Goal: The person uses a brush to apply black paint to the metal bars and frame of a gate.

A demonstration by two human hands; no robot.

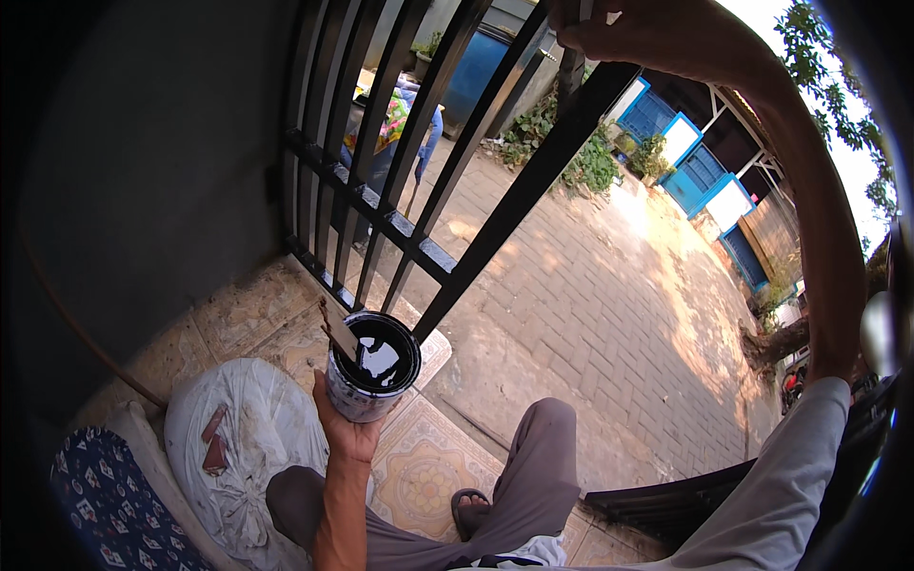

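My left hand (350, 430) is wrapped round a paint can (360, 404) from below and the side. Glossy black paint (383, 358) fills part of it, and dark smears mark its wall. A flat wooden stick (339, 333) leans out over the can's left rim. High up at the gate's top end, my right hand (609, 33) is closed on what looks like a paintbrush (571, 74), its dark lower part against the gate. The black metal gate (509, 205) has slanting bars and a crosspiece with pale, shiny patches (402, 224).
A stuffed white sack (248, 419) lies by the dark wall (124, 209), with reddish-brown scraps (215, 443) on it. Beside it is blue patterned cloth (119, 495). Below are patterned floor tiles (428, 466). Beyond the gate, a paved lane (581, 276) leads toward blue gates (700, 176).
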